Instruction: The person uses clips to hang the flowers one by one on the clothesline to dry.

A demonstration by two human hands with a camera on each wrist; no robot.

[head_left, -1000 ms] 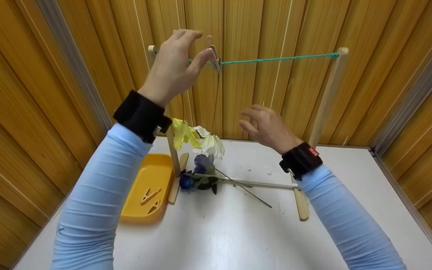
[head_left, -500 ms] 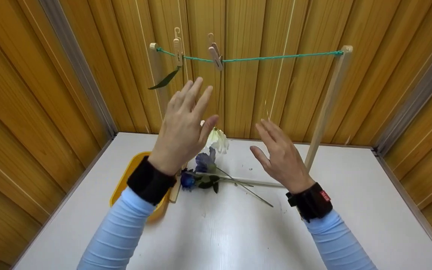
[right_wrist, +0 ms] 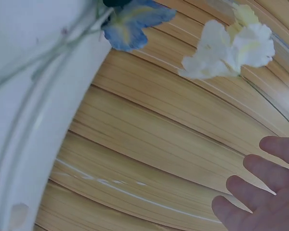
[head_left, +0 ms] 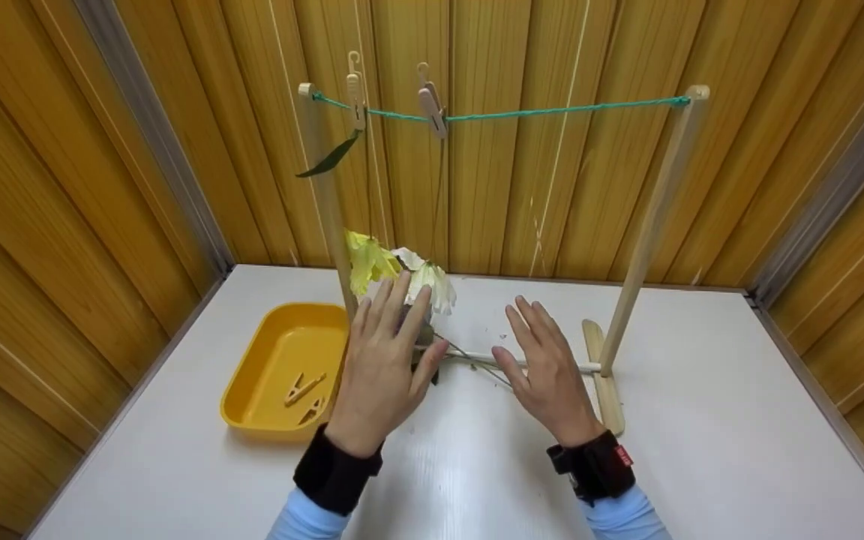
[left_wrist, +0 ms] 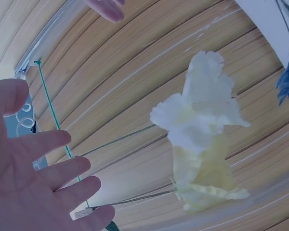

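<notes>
Both hands hover above the white table, fingers straight, holding nothing: the left hand (head_left: 383, 375) near the hanging flowers, the right hand (head_left: 548, 371) right of it. Behind them a green cord (head_left: 567, 112) carries two clothespins. The left clothespin (head_left: 355, 101) grips a stem bearing a green leaf (head_left: 329, 157); the right clothespin (head_left: 432, 112) grips another stem. A yellow flower (head_left: 369, 262) and a white flower (head_left: 436, 286) dangle upside down below. Blue flowers lie on the table, mostly hidden by the left hand; one blue flower (right_wrist: 130, 29) shows in the right wrist view.
Left of the frame's wooden post (head_left: 653, 232) on the right stretches a white crossbar (head_left: 484, 358), with a wooden foot (head_left: 606, 397) at its end. A yellow tray (head_left: 241, 386) with clothespins (head_left: 303, 388) in it stands at the left. Wood-patterned panels enclose the table.
The left hand has let go of the right clothespin on the cord and come down toward the table. The right hand has lowered too, its fingers straightening. The hung flowers stay in place.
</notes>
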